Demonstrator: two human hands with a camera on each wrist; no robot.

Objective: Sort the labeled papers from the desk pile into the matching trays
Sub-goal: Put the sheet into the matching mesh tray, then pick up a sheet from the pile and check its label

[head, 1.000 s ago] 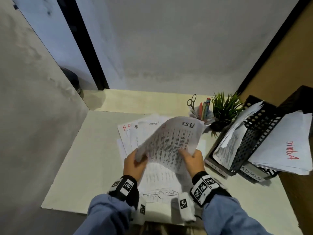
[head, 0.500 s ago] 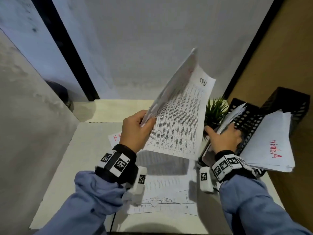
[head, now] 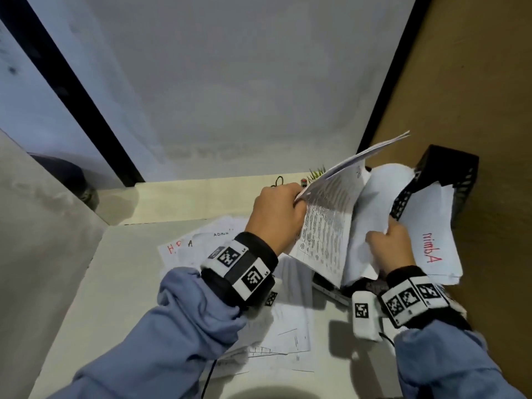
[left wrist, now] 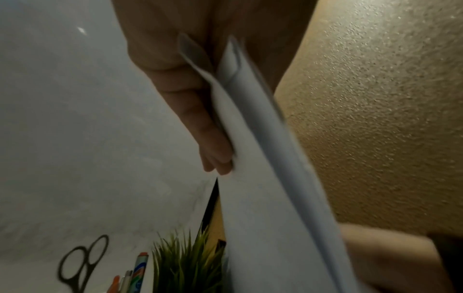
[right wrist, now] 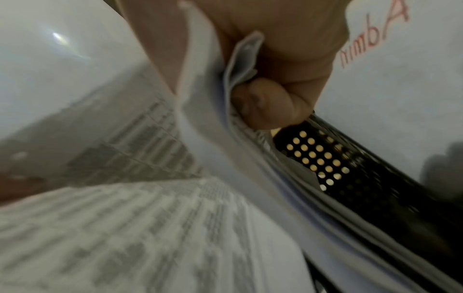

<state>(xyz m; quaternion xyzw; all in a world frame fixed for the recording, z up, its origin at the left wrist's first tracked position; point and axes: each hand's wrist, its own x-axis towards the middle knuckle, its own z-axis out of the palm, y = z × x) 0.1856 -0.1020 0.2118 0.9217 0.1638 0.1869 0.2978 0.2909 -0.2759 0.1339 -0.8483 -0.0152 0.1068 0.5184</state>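
Printed sheets (head: 328, 223) pinched at corner in left hand (head: 276, 217) — right hand (head: 388, 249) curled round white papers (head: 371, 214) in black tray (head: 449, 180), thumb on top.

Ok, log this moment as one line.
left hand: grips printed sheets | right hand: lifts papers in black tray | filing underway

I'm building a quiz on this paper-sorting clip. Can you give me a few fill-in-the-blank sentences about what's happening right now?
1. The left hand pinches the printed papers by their ____ corner.
2. The sheet in the black tray to the right of the right hand bears a word written in ____ ink.
3. The right hand grips the white sheets already in a ____.
4. In the left wrist view, a pair of ____ stands left of the green plant.

Missing words: upper left; red; tray; scissors
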